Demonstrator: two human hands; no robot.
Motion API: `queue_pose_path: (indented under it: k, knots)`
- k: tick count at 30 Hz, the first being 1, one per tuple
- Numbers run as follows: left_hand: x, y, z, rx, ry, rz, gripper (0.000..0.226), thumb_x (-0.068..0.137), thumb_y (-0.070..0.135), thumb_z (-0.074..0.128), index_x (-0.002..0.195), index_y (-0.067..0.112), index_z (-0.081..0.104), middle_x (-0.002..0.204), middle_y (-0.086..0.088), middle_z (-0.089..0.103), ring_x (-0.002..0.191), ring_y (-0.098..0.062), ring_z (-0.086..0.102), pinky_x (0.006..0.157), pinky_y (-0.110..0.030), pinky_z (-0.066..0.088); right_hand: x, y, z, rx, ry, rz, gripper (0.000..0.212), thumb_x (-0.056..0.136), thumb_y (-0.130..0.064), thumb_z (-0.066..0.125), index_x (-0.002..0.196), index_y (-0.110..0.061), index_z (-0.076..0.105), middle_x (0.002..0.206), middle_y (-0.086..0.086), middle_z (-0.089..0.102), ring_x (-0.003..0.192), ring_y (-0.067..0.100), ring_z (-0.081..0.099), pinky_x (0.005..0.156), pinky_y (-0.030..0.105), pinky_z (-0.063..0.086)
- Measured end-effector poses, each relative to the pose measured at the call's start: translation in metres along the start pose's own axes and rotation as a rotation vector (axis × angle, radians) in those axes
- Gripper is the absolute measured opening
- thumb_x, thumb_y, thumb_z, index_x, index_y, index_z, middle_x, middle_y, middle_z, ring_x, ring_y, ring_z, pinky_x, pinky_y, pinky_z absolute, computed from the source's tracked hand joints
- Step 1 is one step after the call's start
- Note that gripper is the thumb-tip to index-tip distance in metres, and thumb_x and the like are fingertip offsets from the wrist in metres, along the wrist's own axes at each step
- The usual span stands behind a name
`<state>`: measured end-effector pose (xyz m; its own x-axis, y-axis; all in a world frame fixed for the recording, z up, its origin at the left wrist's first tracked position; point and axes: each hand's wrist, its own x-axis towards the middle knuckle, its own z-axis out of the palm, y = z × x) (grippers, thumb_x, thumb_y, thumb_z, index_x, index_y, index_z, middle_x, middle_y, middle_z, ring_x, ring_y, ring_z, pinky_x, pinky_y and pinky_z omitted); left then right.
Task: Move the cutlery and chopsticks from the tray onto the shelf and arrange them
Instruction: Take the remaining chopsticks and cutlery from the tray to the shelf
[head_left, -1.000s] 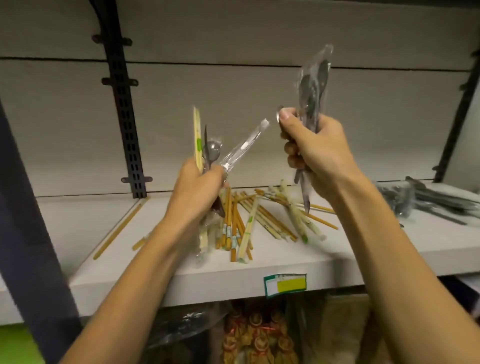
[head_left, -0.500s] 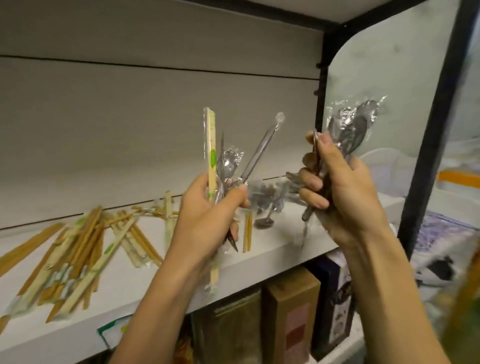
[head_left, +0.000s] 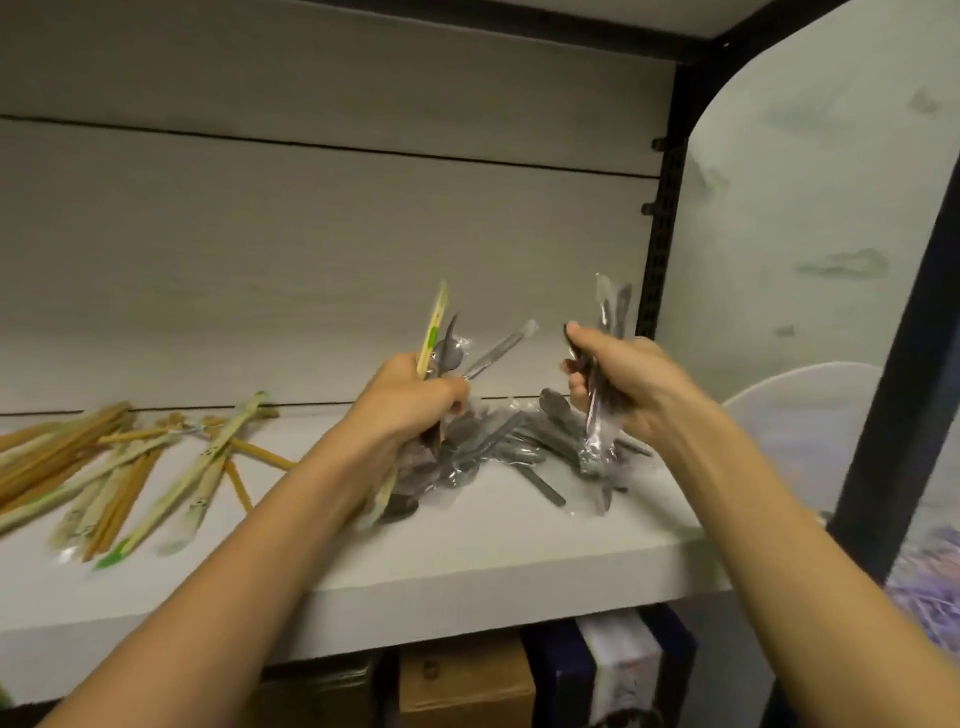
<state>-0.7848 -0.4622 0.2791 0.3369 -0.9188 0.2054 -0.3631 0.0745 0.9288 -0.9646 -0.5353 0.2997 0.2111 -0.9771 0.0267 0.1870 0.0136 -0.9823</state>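
Note:
My left hand (head_left: 410, 400) grips a mixed bundle (head_left: 447, 343): one wrapped chopstick pair with a green mark, a wrapped spoon and another wrapped metal piece, all sticking upward. My right hand (head_left: 618, 387) grips several plastic-wrapped spoons (head_left: 610, 306), held upright over the shelf. Both hands hover just above a pile of wrapped metal cutlery (head_left: 511, 449) lying on the right part of the white shelf (head_left: 467, 566). A loose spread of wrapped chopsticks (head_left: 130, 467) lies on the shelf's left part. The tray is out of view.
A black upright post (head_left: 893, 374) bounds the shelf on the right, with a pale panel (head_left: 800, 218) beyond it. Cardboard and printed boxes (head_left: 467, 680) stand on the level below. The shelf back wall (head_left: 311, 249) is plain white.
My view has swung right along the shelf. Both hands have come down from chest height to just above the cutlery pile, still holding their bundles.

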Motion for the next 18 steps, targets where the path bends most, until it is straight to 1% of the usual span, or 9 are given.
queue_pose_path:
  k: [3,5,7,9,11,13,14,16,18]
  knots:
    - [0.02,-0.004,0.009,0.128,0.035,-0.034,0.01,0.085,0.016,0.063,0.09,0.021,0.056,0.084,-0.006,0.066,0.054,-0.012,0.051,0.044,-0.021,0.038,0.028,0.004,-0.005,-0.14,-0.071,0.044,0.012,0.091,-0.007,0.063,0.091,0.0,0.053,0.067,0.011,0.054,0.044,0.014,0.052,0.042,0.023,0.05]
    - [0.027,-0.004,0.016,0.183,0.034,-0.052,0.01,0.084,0.016,0.063,0.091,0.02,0.057,0.081,-0.005,0.065,0.059,-0.014,0.054,0.05,-0.023,0.04,0.04,0.007,-0.009,-0.287,-0.123,0.066,0.01,0.09,-0.004,0.061,0.091,0.001,0.052,0.066,0.012,0.054,0.049,0.018,0.053,0.046,0.027,0.051]
    - [0.032,-0.004,0.022,0.207,0.03,-0.061,0.013,0.086,0.016,0.063,0.095,0.02,0.055,0.08,-0.004,0.062,0.06,-0.013,0.056,0.048,-0.022,0.041,0.049,0.011,-0.011,-0.415,-0.155,0.062,0.012,0.088,-0.003,0.063,0.087,0.001,0.052,0.066,0.014,0.055,0.054,0.024,0.054,0.051,0.035,0.049]
    - [0.038,-0.007,0.028,0.23,0.045,-0.072,0.011,0.09,0.021,0.061,0.097,0.02,0.053,0.082,-0.004,0.061,0.061,-0.012,0.057,0.043,-0.02,0.041,0.054,0.015,-0.01,-0.477,-0.165,0.053,0.016,0.085,-0.003,0.066,0.089,0.0,0.051,0.071,0.016,0.058,0.062,0.027,0.057,0.055,0.035,0.049]
    - [0.045,-0.012,0.031,0.274,0.082,-0.062,0.012,0.093,0.03,0.058,0.092,0.019,0.053,0.082,-0.004,0.062,0.063,-0.013,0.057,0.048,-0.023,0.042,0.057,0.019,-0.009,-0.554,-0.182,0.031,0.026,0.084,-0.005,0.068,0.101,0.0,0.049,0.091,0.017,0.06,0.074,0.029,0.062,0.057,0.034,0.052]
    - [0.053,-0.02,0.031,0.338,0.11,-0.047,0.027,0.092,0.042,0.056,0.085,0.017,0.054,0.078,-0.004,0.061,0.065,-0.017,0.056,0.057,-0.027,0.041,0.059,0.022,-0.01,-0.653,-0.174,-0.002,0.053,0.083,-0.01,0.069,0.129,-0.004,0.042,0.108,0.011,0.052,0.089,0.026,0.061,0.074,0.035,0.054]
    - [0.056,-0.022,0.03,0.343,0.121,-0.044,0.032,0.092,0.047,0.055,0.084,0.016,0.055,0.077,-0.004,0.061,0.066,-0.019,0.056,0.06,-0.028,0.043,0.061,0.022,-0.011,-0.684,-0.168,-0.029,0.063,0.085,-0.013,0.069,0.138,-0.005,0.037,0.11,0.009,0.05,0.087,0.022,0.058,0.08,0.032,0.051]
    - [0.059,-0.024,0.027,0.319,0.121,-0.041,0.038,0.091,0.053,0.052,0.085,0.016,0.058,0.078,-0.003,0.062,0.066,-0.019,0.058,0.063,-0.03,0.047,0.063,0.024,-0.013,-0.713,-0.182,-0.075,0.071,0.085,-0.021,0.07,0.144,-0.008,0.033,0.124,0.011,0.053,0.091,0.019,0.058,0.084,0.029,0.046]
    - [0.061,-0.023,0.025,0.359,0.12,-0.037,0.04,0.092,0.056,0.047,0.086,0.02,0.061,0.081,-0.002,0.064,0.068,-0.018,0.061,0.061,-0.029,0.048,0.068,0.026,-0.014,-0.739,-0.181,-0.104,0.073,0.082,-0.027,0.072,0.144,-0.014,0.035,0.136,0.01,0.051,0.115,0.026,0.055,0.092,0.032,0.045]
